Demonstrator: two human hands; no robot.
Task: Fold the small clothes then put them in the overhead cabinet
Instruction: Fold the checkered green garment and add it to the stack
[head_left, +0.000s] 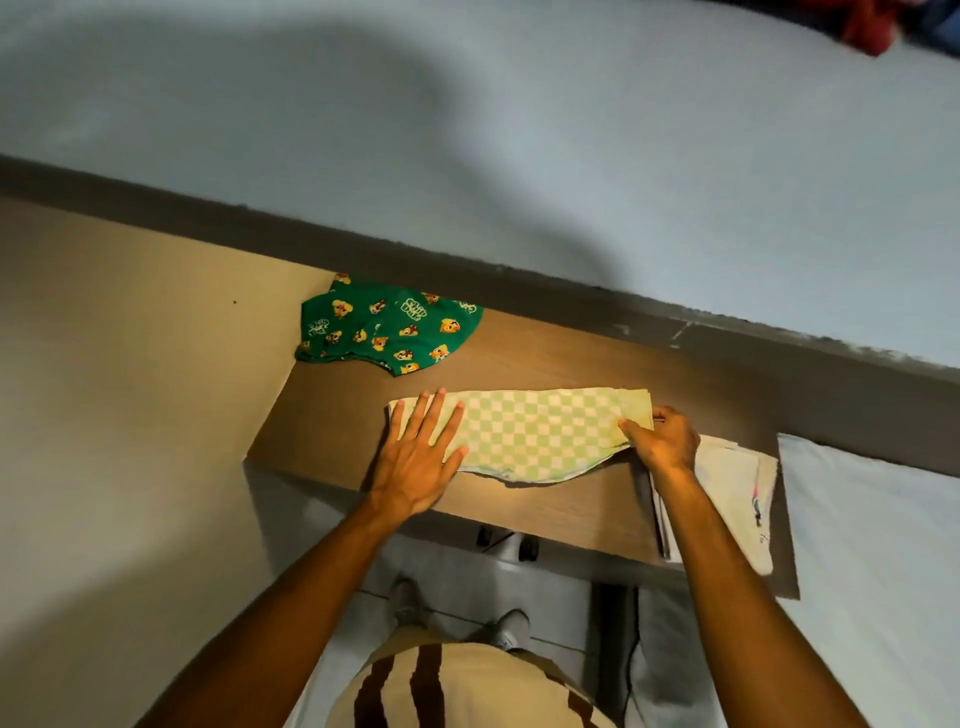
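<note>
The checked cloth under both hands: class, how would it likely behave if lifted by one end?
The checked cloth would probably flop and hang, since its near edge already sags in a soft curve. It looks thin and light, lying flat on the desk. The fold could well fall open: the left hand presses it flat while the right hand pinches its end.

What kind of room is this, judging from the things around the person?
Probably a bedroom or small home room: small clothes, a checkered garment and a green printed one, lie on a wooden desk against a plain wall.
</note>
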